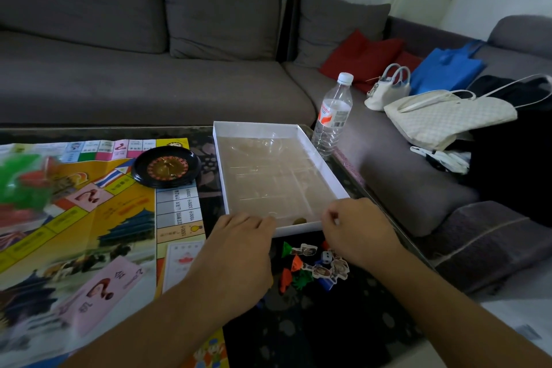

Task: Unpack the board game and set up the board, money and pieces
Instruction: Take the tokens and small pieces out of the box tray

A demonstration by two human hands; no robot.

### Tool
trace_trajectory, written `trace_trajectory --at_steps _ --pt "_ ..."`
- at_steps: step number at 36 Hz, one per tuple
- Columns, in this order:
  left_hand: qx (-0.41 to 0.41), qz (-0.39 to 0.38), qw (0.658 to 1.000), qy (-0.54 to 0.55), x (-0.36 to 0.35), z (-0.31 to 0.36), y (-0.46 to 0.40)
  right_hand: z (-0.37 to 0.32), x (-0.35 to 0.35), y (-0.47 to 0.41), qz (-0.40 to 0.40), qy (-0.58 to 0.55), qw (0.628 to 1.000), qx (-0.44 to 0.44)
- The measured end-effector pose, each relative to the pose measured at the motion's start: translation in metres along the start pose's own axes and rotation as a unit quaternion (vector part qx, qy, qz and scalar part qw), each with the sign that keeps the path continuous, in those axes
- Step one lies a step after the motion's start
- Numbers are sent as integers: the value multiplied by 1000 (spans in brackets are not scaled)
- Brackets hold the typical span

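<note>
Operator: I see a dark glass-topped table [313, 334]. What lies directly on it?

Observer: At left, the unfolded game board [89, 218]. At right, just beside it, a white box tray [280, 176]. Beyond the tray's far right corner stands a water bottle [331, 116].

Operator: I confirm. Near the tray's front edge I also see a heap of small playing pieces [310, 266].

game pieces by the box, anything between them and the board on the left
Yes: the left hand and its forearm lie across the table between the game pieces and the board. Nothing else visible stands in that gap.
</note>
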State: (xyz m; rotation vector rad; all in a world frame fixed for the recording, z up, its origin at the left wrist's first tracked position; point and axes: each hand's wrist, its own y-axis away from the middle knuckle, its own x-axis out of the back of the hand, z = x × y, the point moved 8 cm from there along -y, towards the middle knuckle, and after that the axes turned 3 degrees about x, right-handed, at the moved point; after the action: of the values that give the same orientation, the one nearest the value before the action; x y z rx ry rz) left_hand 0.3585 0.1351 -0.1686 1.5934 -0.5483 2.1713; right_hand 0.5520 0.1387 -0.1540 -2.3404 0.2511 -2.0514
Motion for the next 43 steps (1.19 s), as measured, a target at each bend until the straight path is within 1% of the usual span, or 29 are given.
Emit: trace_trajectory --at_steps 5,10,13,15,20,23,25,29,34,37,39,41,43 --pt "11 -18 1000 -1 -4 1 -1 -2 1 -5 -41 9 999 -19" --pt "25 -51 998 23 -7 4 -3 -25 5 -1 -69 -15 997 -5" --pt "32 -83 993 72 -11 9 -6 -42 0 4 -91 -41 995 -1" --pt "44 -106 987 116 -13 10 -9 -48 -4 6 -88 -56 995 3" --pt "81 -139 968 194 -16 10 -13 -54 -14 8 -64 -171 983 -34" --pt "80 -125 968 203 -17 9 -12 -51 -18 9 -52 -240 968 -56" --pt "79 -118 966 216 -16 7 -10 -48 -17 8 -44 -267 961 -58" --pt "89 -93 954 269 -16 2 -8 -45 -10 6 -24 -271 961 -54" --pt "82 -32 950 301 -8 -2 -7 -47 -8 8 -25 -288 957 5" --pt "67 15 944 324 1 -3 -4 -45 -6 11 -1 -299 954 8" --pt "64 50 944 319 6 -6 -3 -41 -3 11 23 -332 943 4" --pt "63 86 954 280 12 -9 -3 -33 -1 11 48 -382 923 -16" --pt "65 111 962 240 17 -13 -4 -20 7 10 98 -404 908 -38"
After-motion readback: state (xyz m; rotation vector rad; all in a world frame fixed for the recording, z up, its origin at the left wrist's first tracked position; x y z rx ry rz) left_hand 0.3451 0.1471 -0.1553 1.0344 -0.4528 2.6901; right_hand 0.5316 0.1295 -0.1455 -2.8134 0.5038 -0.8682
